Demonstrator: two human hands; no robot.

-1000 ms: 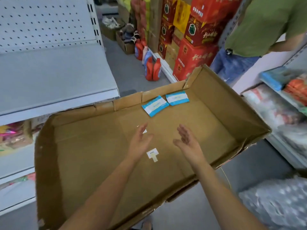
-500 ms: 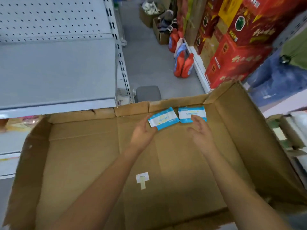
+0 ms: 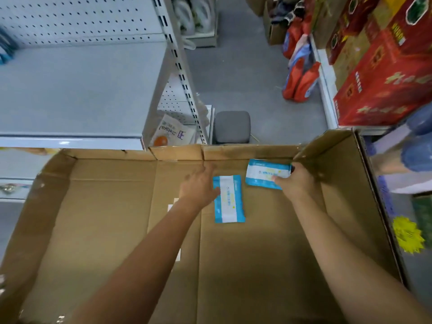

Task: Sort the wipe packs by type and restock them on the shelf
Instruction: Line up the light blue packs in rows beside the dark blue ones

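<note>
Two blue-and-white wipe packs lie near the far wall of a large, shallow cardboard box (image 3: 177, 152). My right hand (image 3: 295, 182) pinches the right wipe pack (image 3: 264, 173) at its right end, thumb on top. The left wipe pack (image 3: 230, 202) lies flat and lengthwise on the box floor. My left hand (image 3: 199, 184) is beside it, fingers spread toward the far wall and thumb resting on its left edge. A grey shelf board (image 3: 70, 90) with a pegboard back stands at upper left, just beyond the box.
Another person's legs in denim shorts (image 3: 418, 146) stand at the right edge. Red cartons (image 3: 385, 78) and orange refill pouches (image 3: 301, 80) line the aisle's right side. A grey stool (image 3: 232, 127) sits on the floor behind the box. Blue packs (image 3: 5, 50) show at the shelf's far left.
Both hands reached forward to the packs. The left pack has turned lengthwise and slid nearer to me. My right hand has closed on the right pack.
</note>
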